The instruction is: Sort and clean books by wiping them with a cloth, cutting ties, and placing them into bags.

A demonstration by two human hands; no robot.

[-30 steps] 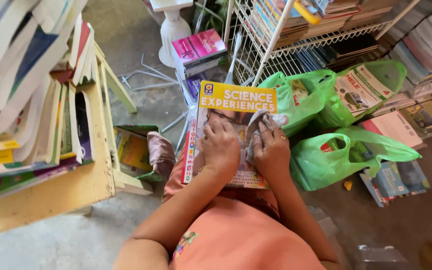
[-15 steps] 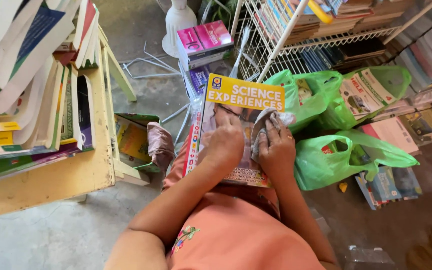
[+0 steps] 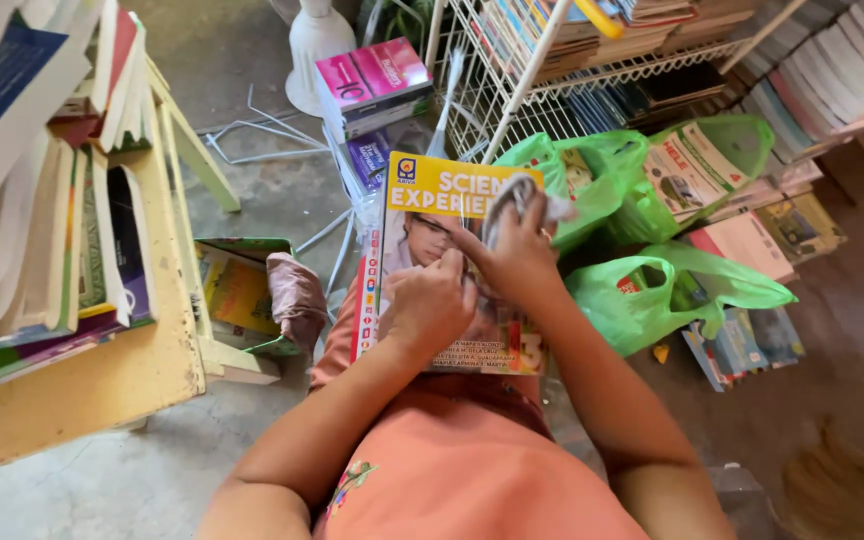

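Book: one yellow-topped book (image 3: 422, 260), flat on lap.
Left hand (image 3: 428, 308): curled, pressing on cover.
Right hand (image 3: 515, 250): closed around one grey cloth (image 3: 518, 196) at top corner.
Bags: three green bags (image 3: 642, 300), just right.
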